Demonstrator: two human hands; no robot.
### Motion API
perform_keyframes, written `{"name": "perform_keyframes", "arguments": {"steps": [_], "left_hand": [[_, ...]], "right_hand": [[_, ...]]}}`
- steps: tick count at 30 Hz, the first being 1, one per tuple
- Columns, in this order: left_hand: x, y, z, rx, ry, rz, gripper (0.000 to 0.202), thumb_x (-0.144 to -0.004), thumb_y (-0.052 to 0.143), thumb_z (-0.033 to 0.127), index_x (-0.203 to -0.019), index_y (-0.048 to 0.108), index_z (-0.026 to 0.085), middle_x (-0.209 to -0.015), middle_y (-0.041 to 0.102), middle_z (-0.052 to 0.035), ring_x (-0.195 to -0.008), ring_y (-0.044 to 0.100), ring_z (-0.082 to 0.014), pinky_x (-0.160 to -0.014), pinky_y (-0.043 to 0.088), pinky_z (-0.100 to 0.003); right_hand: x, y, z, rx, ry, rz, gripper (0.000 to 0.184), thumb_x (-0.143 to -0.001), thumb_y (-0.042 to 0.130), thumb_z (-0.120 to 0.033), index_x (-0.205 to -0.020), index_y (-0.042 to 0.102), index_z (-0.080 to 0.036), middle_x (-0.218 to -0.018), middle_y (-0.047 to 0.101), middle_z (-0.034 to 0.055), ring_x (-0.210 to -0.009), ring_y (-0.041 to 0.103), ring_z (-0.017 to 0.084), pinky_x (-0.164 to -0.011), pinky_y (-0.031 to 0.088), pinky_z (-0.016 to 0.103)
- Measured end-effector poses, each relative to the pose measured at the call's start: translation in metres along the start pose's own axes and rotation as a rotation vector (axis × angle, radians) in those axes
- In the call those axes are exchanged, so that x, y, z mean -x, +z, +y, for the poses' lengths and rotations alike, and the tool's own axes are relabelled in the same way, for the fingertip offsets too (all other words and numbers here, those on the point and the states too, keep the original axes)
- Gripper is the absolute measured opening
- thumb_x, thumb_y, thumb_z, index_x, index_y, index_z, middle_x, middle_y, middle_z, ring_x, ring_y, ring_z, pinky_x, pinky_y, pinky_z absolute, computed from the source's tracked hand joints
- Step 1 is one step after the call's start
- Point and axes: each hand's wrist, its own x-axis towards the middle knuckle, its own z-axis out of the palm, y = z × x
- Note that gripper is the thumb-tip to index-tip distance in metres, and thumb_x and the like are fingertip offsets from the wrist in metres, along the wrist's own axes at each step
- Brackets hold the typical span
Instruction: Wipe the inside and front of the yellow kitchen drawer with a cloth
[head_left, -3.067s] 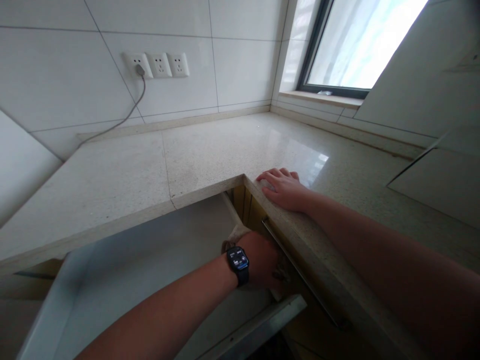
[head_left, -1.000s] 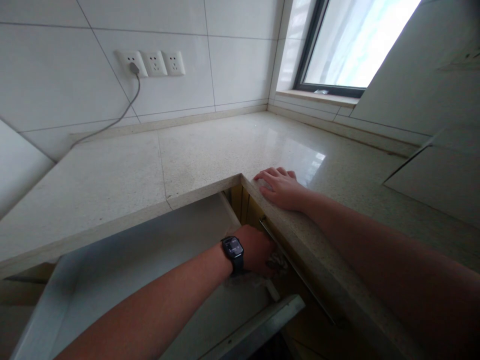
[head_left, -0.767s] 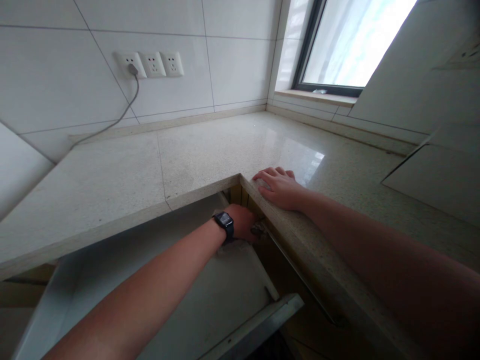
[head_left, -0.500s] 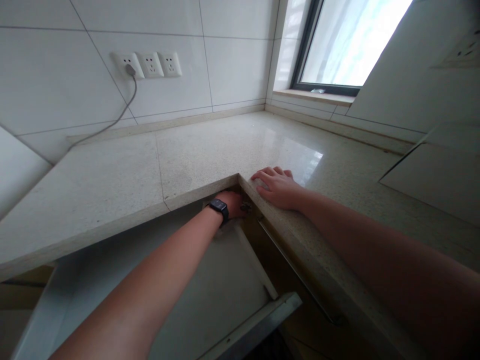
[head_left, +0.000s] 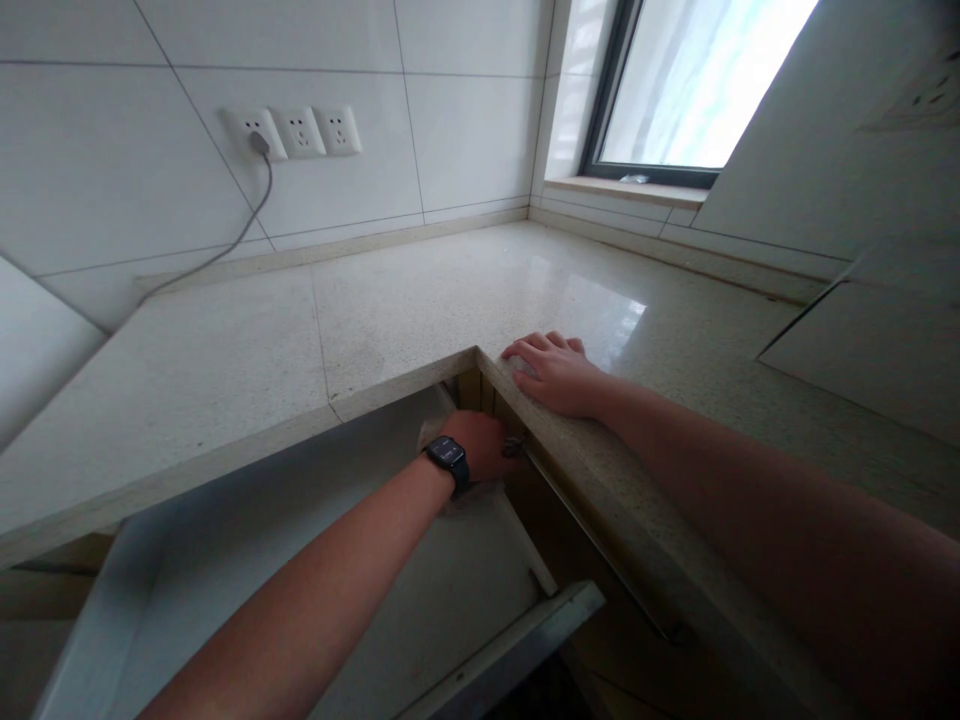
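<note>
My left hand, with a black watch on the wrist, is inside the pulled-out drawer, near its back corner. Its fingers are curled and mostly hidden. A small dark, metallic-looking piece shows at the fingertips; its kind is unclear. Something pale and crumpled, perhaps thin plastic, shows beside and below the hand. My right hand lies palm down on the countertop by the inner corner, fingers spread and holding nothing.
The drawer's front panel sticks out below. A metal bar handle runs under the right-hand counter edge. A grey cord hangs from a wall socket. A window is at the upper right.
My left hand has come back from the deep corner, toward me and slightly right, with the dark piece moving along with it. My right hand has stayed in place.
</note>
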Motion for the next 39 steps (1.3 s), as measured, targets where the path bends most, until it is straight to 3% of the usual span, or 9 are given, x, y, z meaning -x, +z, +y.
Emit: {"name": "perform_keyframes", "arguments": {"steps": [6, 12, 15, 19, 22, 26, 29, 33, 39], "left_hand": [[0.02, -0.001, 0.022, 0.069, 0.075, -0.004, 0.056, -0.08, 0.05, 0.067, -0.091, 0.077, 0.018, -0.086, 0.075, -0.0162, -0.081, 0.072, -0.0336, -0.066, 0.054, -0.039], [0.048, 0.004, 0.069, 0.162, 0.219, -0.054, 0.06, -0.079, 0.05, 0.071, -0.091, 0.075, 0.018, -0.083, 0.074, -0.0169, -0.076, 0.071, -0.035, -0.063, 0.054, -0.043], [0.06, 0.008, 0.083, 0.212, 0.277, -0.014, 0.053, -0.083, 0.051, 0.064, -0.093, 0.073, 0.017, -0.086, 0.073, -0.0155, -0.079, 0.071, -0.0337, -0.066, 0.055, -0.043], [0.067, 0.015, 0.072, 0.253, 0.335, 0.1, 0.046, -0.08, 0.059, 0.061, -0.095, 0.067, 0.019, -0.088, 0.072, -0.0102, -0.082, 0.069, -0.0295, -0.072, 0.054, -0.041], [0.076, 0.02, 0.055, 0.281, 0.304, 0.176, 0.047, -0.074, 0.069, 0.056, -0.101, 0.063, 0.019, -0.094, 0.07, -0.0072, -0.087, 0.067, -0.0278, -0.076, 0.054, -0.04], [0.099, 0.03, 0.047, 0.327, 0.214, 0.258, 0.054, -0.07, 0.075, 0.05, -0.109, 0.059, 0.016, -0.104, 0.068, -0.0085, -0.091, 0.063, -0.0275, -0.08, 0.052, -0.042], [0.12, 0.042, 0.049, 0.348, 0.246, 0.275, 0.054, -0.072, 0.074, 0.048, -0.113, 0.058, 0.016, -0.106, 0.067, -0.0094, -0.091, 0.062, -0.0282, -0.08, 0.052, -0.043], [0.138, 0.06, 0.045, 0.411, 0.279, 0.271, 0.055, -0.074, 0.071, 0.045, -0.117, 0.056, 0.015, -0.109, 0.066, -0.0122, -0.094, 0.061, -0.0292, -0.083, 0.051, -0.045], [0.144, 0.076, 0.028, 0.466, 0.365, 0.085, 0.062, -0.069, 0.073, 0.041, -0.121, 0.055, 0.015, -0.115, 0.065, -0.0108, -0.101, 0.059, -0.0283, -0.091, 0.049, -0.043]], "right_hand": [[-0.001, 0.0, 0.001, 0.011, -0.002, 0.001, 0.04, -0.093, 0.039, -0.043, -0.126, 0.058, -0.031, -0.134, 0.057, 0.0088, -0.12, 0.048, 0.035, -0.099, 0.032, 0.058], [-0.001, 0.0, 0.001, 0.0, -0.013, 0.005, 0.039, -0.094, 0.039, -0.043, -0.126, 0.058, -0.032, -0.135, 0.057, 0.0087, -0.121, 0.047, 0.036, -0.099, 0.032, 0.059], [-0.001, 0.001, 0.001, 0.002, -0.014, 0.005, 0.039, -0.094, 0.039, -0.044, -0.126, 0.058, -0.032, -0.134, 0.058, 0.0092, -0.12, 0.048, 0.036, -0.099, 0.032, 0.059], [-0.001, 0.001, 0.002, 0.008, -0.012, 0.004, 0.039, -0.094, 0.039, -0.044, -0.126, 0.058, -0.031, -0.134, 0.058, 0.0096, -0.12, 0.047, 0.036, -0.099, 0.032, 0.058], [-0.001, 0.001, 0.001, 0.003, -0.011, 0.01, 0.039, -0.094, 0.039, -0.043, -0.126, 0.058, -0.031, -0.133, 0.057, 0.0094, -0.12, 0.047, 0.036, -0.099, 0.032, 0.058], [0.0, 0.001, 0.001, 0.007, -0.015, 0.01, 0.039, -0.094, 0.038, -0.043, -0.126, 0.058, -0.031, -0.133, 0.057, 0.0095, -0.12, 0.047, 0.036, -0.099, 0.031, 0.058], [0.0, 0.0, 0.0, 0.007, -0.013, 0.008, 0.04, -0.095, 0.037, -0.044, -0.126, 0.058, -0.031, -0.133, 0.057, 0.0102, -0.119, 0.048, 0.036, -0.098, 0.032, 0.058], [0.0, -0.001, -0.001, 0.007, -0.008, -0.001, 0.04, -0.094, 0.037, -0.043, -0.126, 0.058, -0.03, -0.133, 0.057, 0.0105, -0.12, 0.048, 0.036, -0.098, 0.033, 0.058], [-0.001, -0.001, -0.001, 0.018, -0.006, -0.005, 0.04, -0.094, 0.037, -0.043, -0.126, 0.058, -0.03, -0.132, 0.057, 0.0102, -0.12, 0.048, 0.035, -0.098, 0.033, 0.058]]}}
